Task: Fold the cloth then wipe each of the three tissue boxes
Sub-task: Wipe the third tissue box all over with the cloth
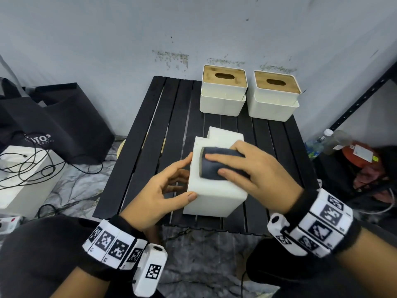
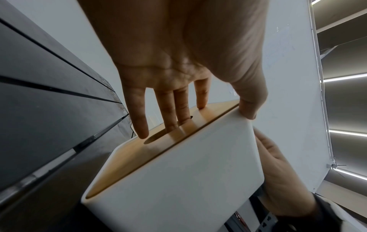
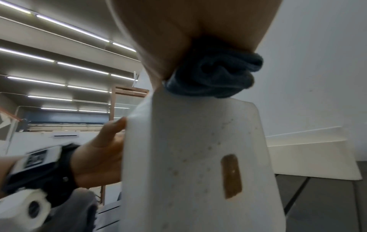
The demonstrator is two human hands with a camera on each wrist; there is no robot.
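Head view: on the table (image 1: 137,147), a tissue box (image 1: 214,194) lies tipped on its side so a white wall faces up; the right hand (image 1: 253,168) presses the folded cloth (image 1: 214,166) flat on it, fingers straight. Two boxes (image 1: 223,91) stand behind. Left wrist view: the left hand (image 2: 178,62), fingers spread, braces the wooden lid (image 2: 151,150). Right wrist view: cloth bunched under the palm.

Left hand (image 1: 165,190): palm turned inward, fingers straight and slightly spread, fingertips (image 2: 142,133) touching the wooden lid of the tipped white tissue box (image 1: 214,196), thumb laid on its upper edge. Right hand (image 1: 255,166): palm down, fingers extended flat, pressing the folded dark grey cloth (image 1: 214,166) onto the box's upturned side. Both wrists wear white marker-printed bands over black sleeves.
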